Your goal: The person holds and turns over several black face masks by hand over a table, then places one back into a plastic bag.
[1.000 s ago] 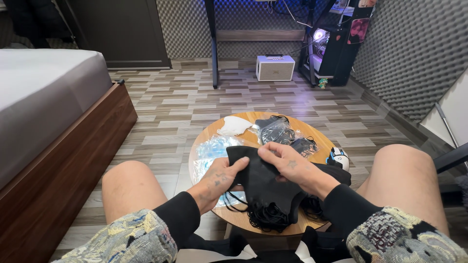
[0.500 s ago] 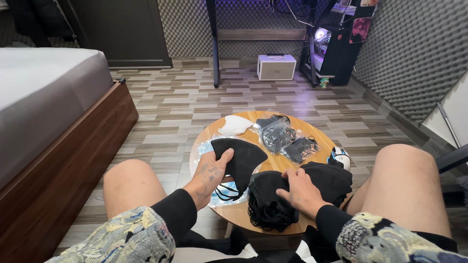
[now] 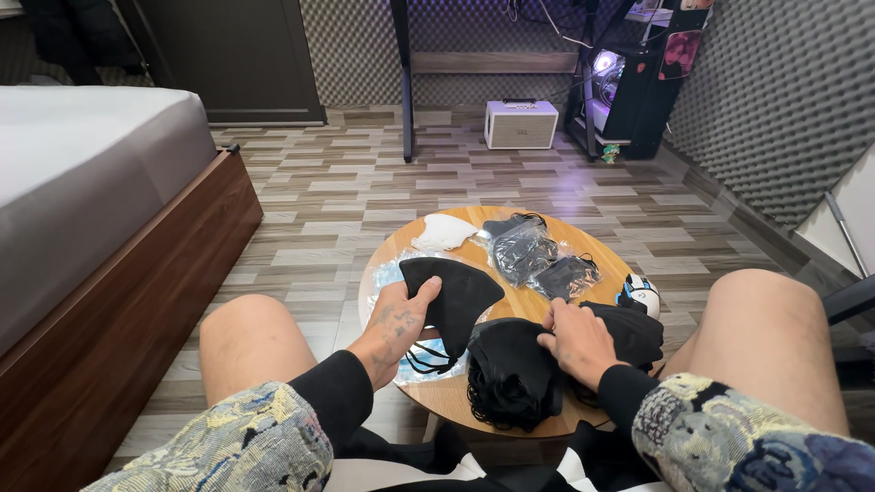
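Black mask (image 3: pixel 460 296) pinched in left hand (image 3: pixel 398 321); right hand (image 3: pixel 576 339) grip closing on mask pile (image 3: pixel 512 369).

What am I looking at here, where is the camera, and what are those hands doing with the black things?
No machine here: the camera sits on a person's head and looks down at their own knees and hands. Between the knees stands a small round wooden table. The left hand holds a single black face mask in its grip. The right hand rests on a stack of black masks. Farther back lie a white mask and masks in clear bags. A bed is at the left.
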